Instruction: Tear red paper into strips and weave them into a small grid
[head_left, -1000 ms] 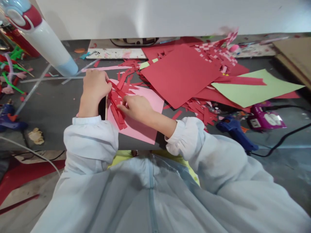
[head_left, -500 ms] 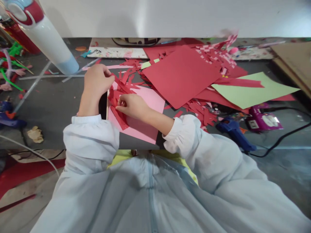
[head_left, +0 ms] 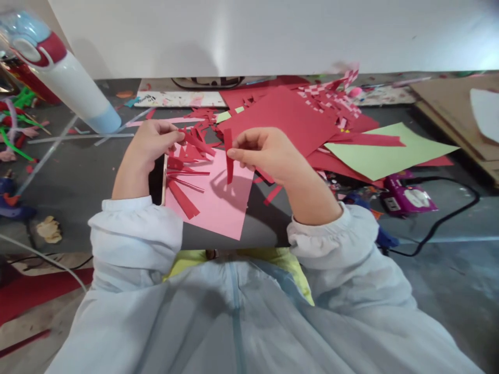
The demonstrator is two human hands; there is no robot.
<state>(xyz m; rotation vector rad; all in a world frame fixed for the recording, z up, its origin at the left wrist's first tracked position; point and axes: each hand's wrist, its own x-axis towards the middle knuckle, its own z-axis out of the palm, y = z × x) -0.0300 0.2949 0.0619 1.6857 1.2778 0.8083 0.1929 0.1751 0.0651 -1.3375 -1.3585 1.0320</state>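
Note:
My right hand (head_left: 273, 153) is raised over the pink paper sheet (head_left: 222, 208), its thumb and fingers closed on a red paper strip (head_left: 229, 169) that stands nearly upright. My left hand (head_left: 150, 145) pinches the end of another red strip (head_left: 198, 143) at the sheet's upper left corner. Several fringed red strips (head_left: 183, 200) fan out across the left part of the pink sheet. Along the sheet's left edge, partly under my left wrist, lies a dark flat thing with a pale rim (head_left: 163, 187); its kind is hidden.
Behind the pink sheet lie red paper (head_left: 284, 119) and cut scraps; light green paper (head_left: 390, 150) is to the right. A blue glue gun (head_left: 385, 238) and purple packet (head_left: 409, 197) lie by my right sleeve. A white bottle (head_left: 74, 85) stands at left, near pipe cleaners (head_left: 17, 119).
My right hand has lifted from the red strips and moved right with one strip. The strips on the pink sheet are more spread out. My left hand stays at the corner, fingers more extended.

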